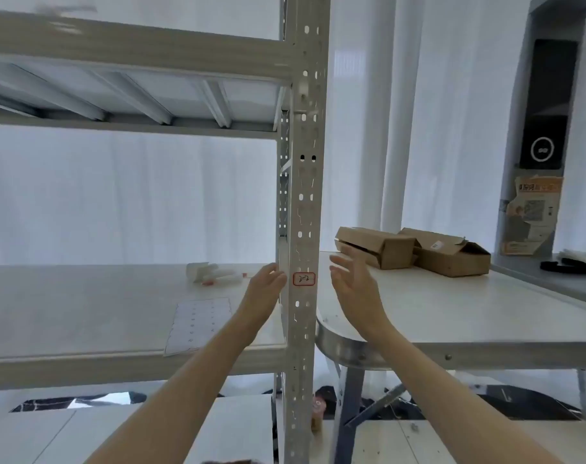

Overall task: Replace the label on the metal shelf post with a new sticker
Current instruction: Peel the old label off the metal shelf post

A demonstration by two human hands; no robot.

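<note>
On the front face of the pale grey perforated metal shelf post (304, 229) sits a small white label with a red border (304, 279) and a dark handwritten mark, roughly level with the lower shelf board (84, 316). The left hand (264, 289) rests against the post's left edge, fingers loosely curled and holding nothing; the right hand (352, 283) hovers just beside the post on the other side, fingers spread and empty. This looks like the opening step — bracing the post before peeling the label off. The next move likely calls for a fingernail under one thin corner, since the paper lies flat on smooth painted steel. A white sheet of stickers (198, 324) lies on the shelf board, near the left hand — presumably the replacements.
</note>
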